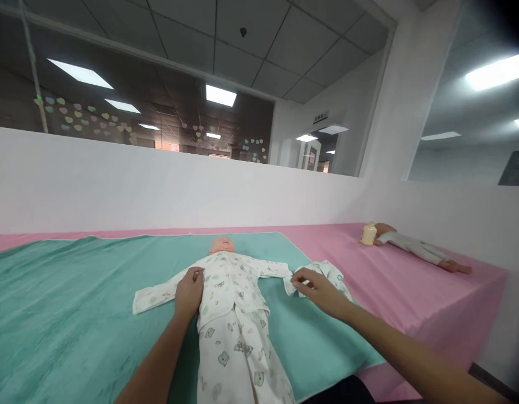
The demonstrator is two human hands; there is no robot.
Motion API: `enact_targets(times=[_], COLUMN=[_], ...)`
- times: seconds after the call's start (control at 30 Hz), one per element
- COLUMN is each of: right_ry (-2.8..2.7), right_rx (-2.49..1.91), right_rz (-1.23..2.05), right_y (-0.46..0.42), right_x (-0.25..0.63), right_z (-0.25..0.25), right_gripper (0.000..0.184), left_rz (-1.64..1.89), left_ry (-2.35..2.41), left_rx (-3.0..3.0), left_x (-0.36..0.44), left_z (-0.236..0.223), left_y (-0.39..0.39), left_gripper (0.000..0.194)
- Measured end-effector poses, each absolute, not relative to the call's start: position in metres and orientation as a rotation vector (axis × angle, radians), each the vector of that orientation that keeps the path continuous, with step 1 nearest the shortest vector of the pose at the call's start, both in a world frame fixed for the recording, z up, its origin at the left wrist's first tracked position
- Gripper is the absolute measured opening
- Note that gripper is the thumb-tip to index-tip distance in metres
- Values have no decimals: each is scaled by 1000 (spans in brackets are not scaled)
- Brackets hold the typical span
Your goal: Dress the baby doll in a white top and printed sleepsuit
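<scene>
A baby doll (222,244) lies on its back, dressed in a white printed baby shirt (219,286) and matching trousers (236,353). One sleeve (156,294) stretches out to the left, the other to the right. My left hand (189,293) rests against the shirt's left side below the armpit, fingers curled closed on the fabric. At the end of the right sleeve (270,268), my right hand (318,289) has thumb and fingers pinched at the cuff. A crumpled white printed cloth (333,273) lies just behind and beneath that hand.
A teal blanket (86,275) covers much of the pink-covered table (394,280). Toward the right back stand a cream bottle (368,234) and a second doll (414,247) lying in pale clothing. A white wall (158,185) with windows above borders the far side.
</scene>
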State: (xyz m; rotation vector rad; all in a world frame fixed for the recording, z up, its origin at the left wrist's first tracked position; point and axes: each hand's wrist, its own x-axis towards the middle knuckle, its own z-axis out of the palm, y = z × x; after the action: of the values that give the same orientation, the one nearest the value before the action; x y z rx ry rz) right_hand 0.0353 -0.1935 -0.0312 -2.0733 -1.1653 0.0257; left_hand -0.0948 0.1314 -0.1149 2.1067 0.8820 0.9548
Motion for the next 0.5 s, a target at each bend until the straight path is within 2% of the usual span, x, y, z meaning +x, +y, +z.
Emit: enact_targets(times=[0.13,0.3,0.4,0.5], right_ry=[-1305,-1302,-1296,-1288], right_rx=[-1938,-1897,-2111,-2354], right_rz=[97,-82,-146,-63], right_y=[-124,-32,14,44], right_x=[21,27,40,54], right_z=[-43,-48,-47,-48], right_gripper=[21,25,32,45], left_rz=[982,1074,1139,1047], left_ry=[872,871,775,602], left_rx=[2099,2068,2012,2000], left_x=[-92,-89,-88,-85], left_z=[-116,-113,-104,-92], left_y=[132,130,120,106], left_gripper=[24,26,31,34])
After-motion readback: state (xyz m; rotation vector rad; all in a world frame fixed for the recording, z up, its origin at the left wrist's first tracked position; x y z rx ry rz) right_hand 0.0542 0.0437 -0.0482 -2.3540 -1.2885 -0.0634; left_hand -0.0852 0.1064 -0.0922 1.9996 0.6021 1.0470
